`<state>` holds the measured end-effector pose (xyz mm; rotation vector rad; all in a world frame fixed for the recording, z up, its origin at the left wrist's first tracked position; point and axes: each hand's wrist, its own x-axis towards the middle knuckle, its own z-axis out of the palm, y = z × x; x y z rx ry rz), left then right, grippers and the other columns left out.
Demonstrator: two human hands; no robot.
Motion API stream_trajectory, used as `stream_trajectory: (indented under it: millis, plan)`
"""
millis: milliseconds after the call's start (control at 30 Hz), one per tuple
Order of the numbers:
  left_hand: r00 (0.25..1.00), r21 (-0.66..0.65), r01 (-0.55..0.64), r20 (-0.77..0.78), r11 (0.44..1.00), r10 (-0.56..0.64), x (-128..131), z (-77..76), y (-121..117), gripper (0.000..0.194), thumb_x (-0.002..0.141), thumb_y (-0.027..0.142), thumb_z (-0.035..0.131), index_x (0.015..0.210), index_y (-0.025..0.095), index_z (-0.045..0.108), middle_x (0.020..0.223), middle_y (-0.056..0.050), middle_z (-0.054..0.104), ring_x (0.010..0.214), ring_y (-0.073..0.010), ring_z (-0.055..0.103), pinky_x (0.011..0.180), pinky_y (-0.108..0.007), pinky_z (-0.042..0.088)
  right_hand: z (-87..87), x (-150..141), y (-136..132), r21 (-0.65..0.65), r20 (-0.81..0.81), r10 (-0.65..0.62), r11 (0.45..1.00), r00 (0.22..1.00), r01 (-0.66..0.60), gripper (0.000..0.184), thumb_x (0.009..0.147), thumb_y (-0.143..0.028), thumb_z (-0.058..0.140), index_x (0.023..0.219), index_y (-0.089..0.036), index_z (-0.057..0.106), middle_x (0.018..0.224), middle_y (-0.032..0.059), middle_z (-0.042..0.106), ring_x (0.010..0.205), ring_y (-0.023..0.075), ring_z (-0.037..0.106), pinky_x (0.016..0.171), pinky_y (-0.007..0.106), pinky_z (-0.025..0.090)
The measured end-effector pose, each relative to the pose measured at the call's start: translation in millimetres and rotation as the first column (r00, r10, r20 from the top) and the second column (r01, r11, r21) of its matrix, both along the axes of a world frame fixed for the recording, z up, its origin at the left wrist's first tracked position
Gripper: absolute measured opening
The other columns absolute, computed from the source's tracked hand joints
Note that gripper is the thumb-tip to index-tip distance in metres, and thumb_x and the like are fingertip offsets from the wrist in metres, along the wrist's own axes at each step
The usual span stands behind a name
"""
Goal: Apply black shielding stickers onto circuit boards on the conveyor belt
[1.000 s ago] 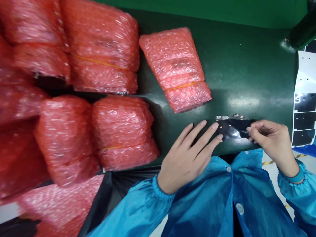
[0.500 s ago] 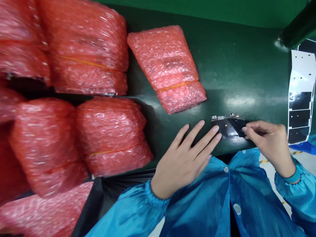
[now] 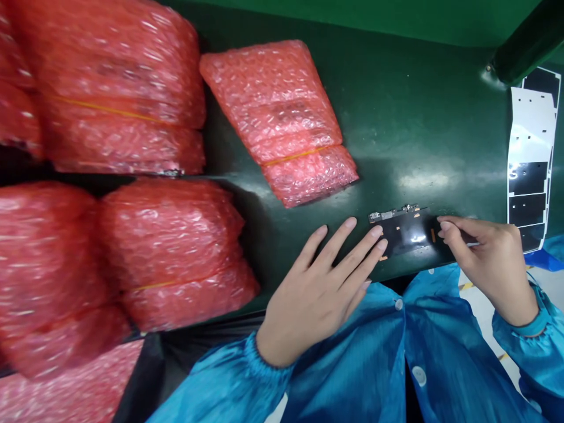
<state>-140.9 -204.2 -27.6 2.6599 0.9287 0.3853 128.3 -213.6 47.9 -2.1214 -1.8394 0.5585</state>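
A small black flat part (image 3: pixel 408 230) with a metal connector strip along its far edge lies on the dark green table (image 3: pixel 423 129) near the front edge. My left hand (image 3: pixel 326 288) lies flat with fingers stretched out, and its fingertips press on the left end of the part. My right hand (image 3: pixel 489 258) has its fingers pinched together at the right end of the part, seemingly on a thin film or edge there. Both arms wear blue sleeves.
A banded bundle of red bubble wrap (image 3: pixel 282 117) lies on the table beyond my left hand. Several larger red bubble-wrap bundles (image 3: pixel 114 94) fill the left side. A white backing sheet with black rectangular stickers (image 3: pixel 531 164) hangs at the right edge.
The view has swung, so everything has slid leftward in the picture. Both hands stay on the black part, which has turned slightly on the table.
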Motion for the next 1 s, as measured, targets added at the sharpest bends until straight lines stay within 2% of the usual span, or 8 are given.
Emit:
stream_trajectory:
  millis: [100,167,233,300,433,667,867,1000]
  plan:
    - [1.0,-0.005,0.003,0.002,1.0,-0.003,-1,-0.6,-1,0.053,0.104,0.029,0.05,0.156,0.02,0.055,0.155,-0.009,0.062,0.154,-0.0378,0.044,0.128,-0.057,0.031,-1.5,10,-5,0.038,-0.012,-0.064,0.997,0.998,0.064,0.029,0.104,-0.036,0.059,0.102,-0.026,0.085,0.086,0.0039,0.084,0.073,0.0226,0.08,0.07,0.035,0.062]
    - [1.0,-0.01,0.004,0.009,1.0,-0.003,-2,-1.2,-2,0.052,0.104,0.03,0.051,0.155,0.022,0.056,0.154,-0.009,0.062,0.155,-0.0376,0.044,0.129,-0.057,0.031,-5.9,10,-13,0.125,0.006,-0.036,0.992,0.999,0.035,0.032,0.106,-0.033,0.053,0.114,-0.025,0.083,0.101,0.0066,0.084,0.09,0.0252,0.08,0.083,0.04,0.064]
    - [1.0,-0.025,0.002,0.019,1.0,-0.002,-2,-2.2,-3,0.052,0.103,0.031,0.052,0.154,0.024,0.057,0.153,-0.008,0.064,0.155,-0.0371,0.043,0.13,-0.057,0.029,-14.4,0,-21,0.199,0.071,0.106,0.973,0.992,-0.119,0.039,0.107,-0.033,0.048,0.133,-0.023,0.075,0.129,0.0103,0.078,0.125,0.0317,0.071,0.106,0.05,0.057]
    - [0.999,-0.038,-0.004,0.034,0.999,0.005,-3,-3.8,-3,0.051,0.103,0.032,0.053,0.154,0.025,0.058,0.152,-0.008,0.065,0.157,-0.0363,0.041,0.131,-0.056,0.026,-26.2,-17,-28,0.173,0.154,0.313,0.925,0.937,-0.338,0.051,0.107,-0.041,0.045,0.15,-0.019,0.062,0.156,0.0116,0.061,0.153,0.0376,0.046,0.123,0.06,0.041]
    - [0.997,-0.054,-0.018,0.074,0.998,0.022,-4,-6.3,-2,0.049,0.106,0.034,0.049,0.152,0.022,0.059,0.153,-0.007,0.063,0.16,-0.033,0.035,0.135,-0.052,0.018,-46.2,-48,-33,-0.022,0.221,0.531,0.841,0.818,-0.54,0.071,0.107,-0.054,0.045,0.166,-0.015,0.038,0.174,0.0082,0.034,0.163,0.0386,0.024,0.13,0.066,0.023]
    - [0.998,-0.068,-0.039,0.048,0.997,0.042,-5,-3.9,-1,0.05,0.1,0.028,0.055,0.149,0.028,0.062,0.15,-0.003,0.066,0.156,-0.0309,0.043,0.133,-0.05,0.025,-48.5,-17,-34,-0.08,0.26,0.402,0.915,0.878,-0.395,0.076,0.105,-0.045,0.049,0.172,-0.021,0.023,0.176,0.0067,0.028,0.163,0.0418,0.023,0.129,0.074,0.016]
    - [0.984,-0.011,-0.099,0.149,0.995,0.099,7,-1.5,3,0.053,0.1,0.021,0.058,0.152,0.024,0.058,0.157,-0.01,0.06,0.153,-0.0333,0.046,0.124,-0.055,0.042,-59.3,5,-37,0.085,0.186,0.28,0.95,0.942,-0.299,0.081,0.106,-0.034,0.043,0.174,-0.021,0.001,0.175,0.0125,0.029,0.163,0.0412,0.022,0.126,0.076,0.023]
    - [0.96,-0.055,-0.209,0.179,0.976,0.216,26,0.5,13,0.07,0.099,0.028,0.066,0.164,0.021,0.04,0.152,-0.018,0.06,0.143,-0.0364,0.055,0.112,-0.055,0.056,-66.6,2,-36,0.22,0.023,0.172,0.96,0.985,-0.173,0.075,0.107,-0.028,0.045,0.174,-0.026,0.01,0.169,0.0122,0.044,0.161,0.0345,0.032,0.127,0.066,0.034]
